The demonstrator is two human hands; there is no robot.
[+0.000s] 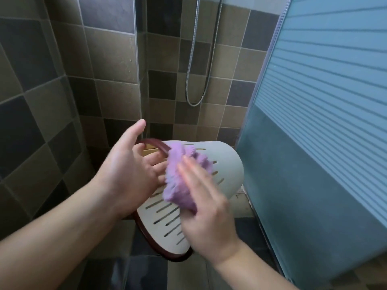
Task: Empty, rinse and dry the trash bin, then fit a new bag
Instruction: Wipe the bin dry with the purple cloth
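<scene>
A white slotted trash bin with a dark red rim lies tilted on its side in mid-air, its mouth toward the lower left. My left hand reaches into the mouth, fingers inside, thumb raised above the rim. My right hand presses a fluffy purple cloth against the bin's outer wall with straight fingers. The right hand is blurred. The bin's inside is mostly hidden by my left hand.
Brown and grey tiled walls close in at the left and back. A metal shower hose hangs in a loop on the far wall. A frosted glass shower door stands close on the right. Dark floor tiles lie below.
</scene>
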